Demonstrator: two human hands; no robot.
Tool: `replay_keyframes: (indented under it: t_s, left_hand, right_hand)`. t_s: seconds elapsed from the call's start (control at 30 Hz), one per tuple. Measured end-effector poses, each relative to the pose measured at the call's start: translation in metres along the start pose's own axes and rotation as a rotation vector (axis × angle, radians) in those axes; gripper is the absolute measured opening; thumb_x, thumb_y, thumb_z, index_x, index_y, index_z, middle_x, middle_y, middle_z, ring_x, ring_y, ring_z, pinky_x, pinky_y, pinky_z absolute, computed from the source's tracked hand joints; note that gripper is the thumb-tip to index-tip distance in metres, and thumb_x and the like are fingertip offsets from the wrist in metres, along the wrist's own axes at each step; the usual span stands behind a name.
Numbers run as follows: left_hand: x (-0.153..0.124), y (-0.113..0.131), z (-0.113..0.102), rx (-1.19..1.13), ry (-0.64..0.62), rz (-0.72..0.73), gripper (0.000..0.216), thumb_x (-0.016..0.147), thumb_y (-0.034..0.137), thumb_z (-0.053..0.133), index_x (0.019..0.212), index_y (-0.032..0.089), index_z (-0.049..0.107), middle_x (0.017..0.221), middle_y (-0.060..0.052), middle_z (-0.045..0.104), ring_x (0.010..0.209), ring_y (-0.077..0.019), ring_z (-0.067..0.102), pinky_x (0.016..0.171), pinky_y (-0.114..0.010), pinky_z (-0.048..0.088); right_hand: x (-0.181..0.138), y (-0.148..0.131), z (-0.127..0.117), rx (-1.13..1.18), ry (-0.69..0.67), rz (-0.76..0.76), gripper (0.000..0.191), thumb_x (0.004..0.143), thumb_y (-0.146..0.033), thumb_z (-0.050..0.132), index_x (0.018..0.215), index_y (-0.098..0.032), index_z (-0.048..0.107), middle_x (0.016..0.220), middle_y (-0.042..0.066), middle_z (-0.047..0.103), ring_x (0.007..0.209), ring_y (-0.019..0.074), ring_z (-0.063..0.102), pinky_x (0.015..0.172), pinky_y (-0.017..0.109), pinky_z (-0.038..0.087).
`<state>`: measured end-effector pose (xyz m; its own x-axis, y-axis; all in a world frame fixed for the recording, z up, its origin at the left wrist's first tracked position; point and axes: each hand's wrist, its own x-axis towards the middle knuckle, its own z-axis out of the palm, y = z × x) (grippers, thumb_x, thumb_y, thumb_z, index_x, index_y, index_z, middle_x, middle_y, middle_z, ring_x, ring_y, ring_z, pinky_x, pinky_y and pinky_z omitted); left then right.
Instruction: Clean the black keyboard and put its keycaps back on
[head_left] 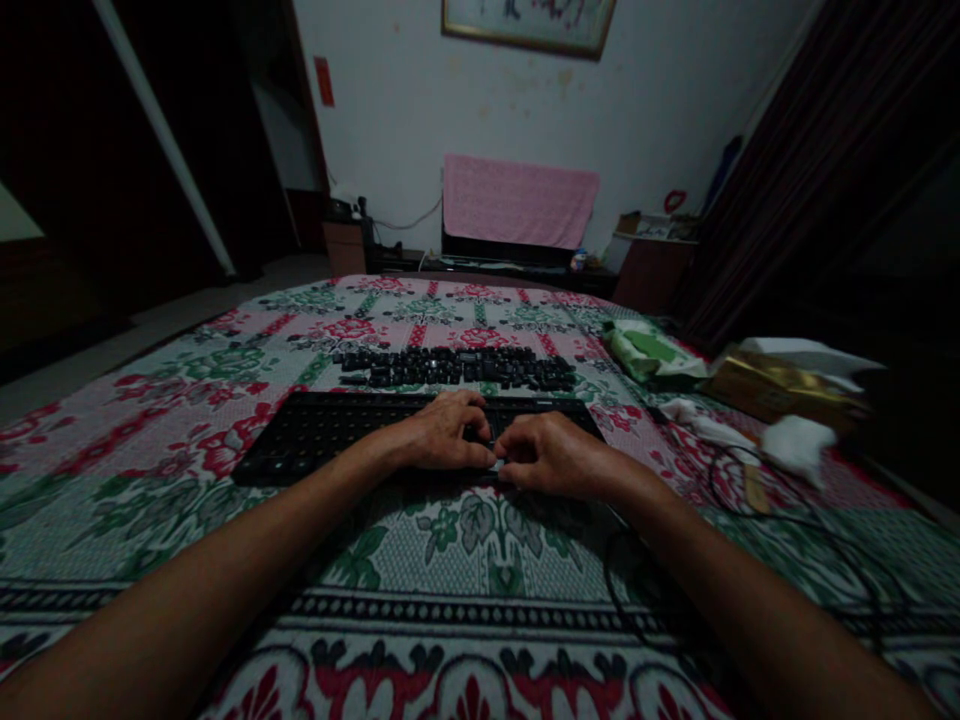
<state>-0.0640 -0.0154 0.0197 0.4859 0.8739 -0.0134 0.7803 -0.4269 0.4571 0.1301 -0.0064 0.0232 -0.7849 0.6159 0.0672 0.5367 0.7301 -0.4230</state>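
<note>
A black keyboard lies across the bed, many of its key positions bare of keycaps. My left hand rests over its middle, thumb and fingers bent towards the near edge. Beside it, my right hand is closed in a pinch at the same spot, fingertips almost touching the left thumb. A small pale bit shows between the fingertips, too small to name. Just beyond the keyboard, loose black keycaps lie in a long heap of rough rows.
To the right are a green and white wipes pack, a gold tissue box, crumpled white tissue and a looping black cable. A patterned bedspread lies under everything. A pink towel hangs over a screen at the far wall.
</note>
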Motion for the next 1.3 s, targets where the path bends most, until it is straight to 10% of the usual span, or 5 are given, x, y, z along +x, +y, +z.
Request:
replay_keyframes:
  t_s: [1.3]
  left_hand:
    - [0.0, 0.003, 0.004, 0.042, 0.028, -0.001, 0.037, 0.063, 0.047, 0.06, 0.089, 0.021, 0.06, 0.125, -0.006, 0.037, 0.116, -0.0283, 0.035, 0.096, -0.04, 0.033]
  right_hand:
    - [0.005, 0.01, 0.006, 0.131, -0.011, 0.044, 0.02, 0.074, -0.025, 0.052, 0.079, -0.017, 0.07, 0.074, 0.001, 0.066, 0.062, 0.0096, 0.054, 0.056, 0.019, 0.036]
